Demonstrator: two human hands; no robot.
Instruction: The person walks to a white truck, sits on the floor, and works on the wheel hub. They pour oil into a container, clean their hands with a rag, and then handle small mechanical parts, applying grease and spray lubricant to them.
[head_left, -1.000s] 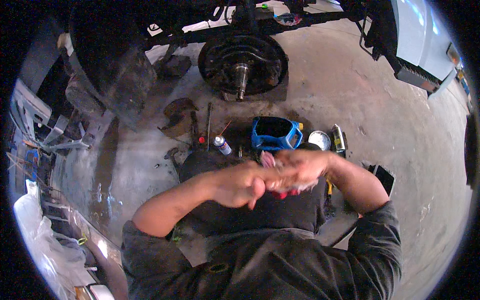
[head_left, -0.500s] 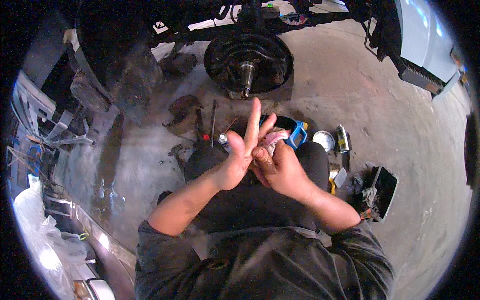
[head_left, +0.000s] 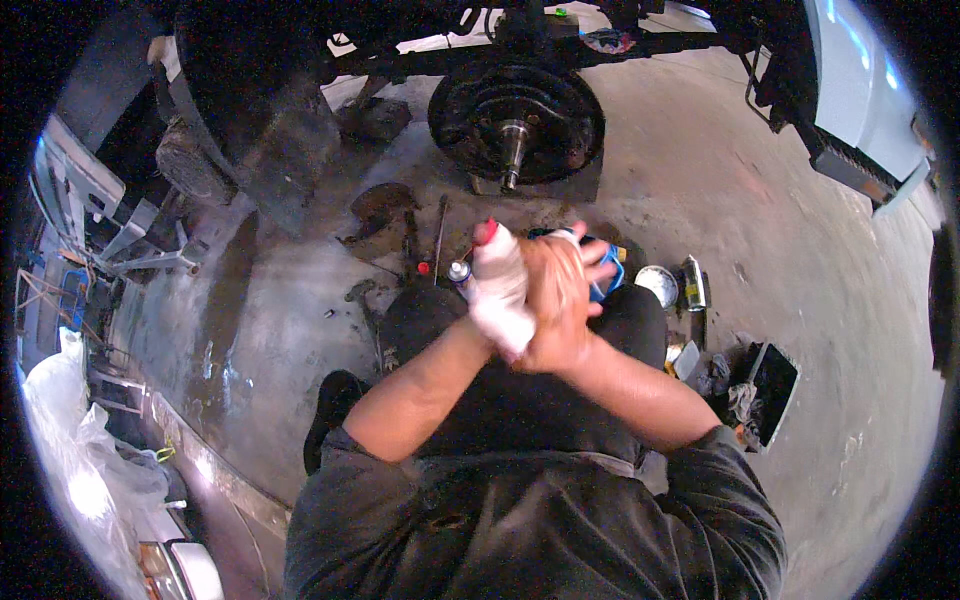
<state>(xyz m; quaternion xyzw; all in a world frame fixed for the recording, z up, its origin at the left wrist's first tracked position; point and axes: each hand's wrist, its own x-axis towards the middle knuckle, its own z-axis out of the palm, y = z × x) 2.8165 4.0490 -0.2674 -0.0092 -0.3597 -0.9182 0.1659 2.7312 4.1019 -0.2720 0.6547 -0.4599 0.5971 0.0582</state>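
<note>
Your left hand [head_left: 497, 290] is coated in white, perhaps cream or soap lather, with a red fingertip pointing up. Your right hand [head_left: 556, 300] clasps it from the right, fingers wrapped over its back, both held together above your dark-trousered lap.

Black brake drum [head_left: 517, 120] with bare axle stub in middle, standing on concrete floor [head_left: 760, 230]. Long thin rod [head_left: 440, 235] lying on floor below drum. Small red cap [head_left: 424, 268] near rod. Round metal tin [head_left: 657, 286] and upright can [head_left: 694, 283] just beside each other. Black flat case [head_left: 773, 378] at right, grey rags [head_left: 728, 392] touching it. White plastic bag [head_left: 75, 470] at far left.
</note>
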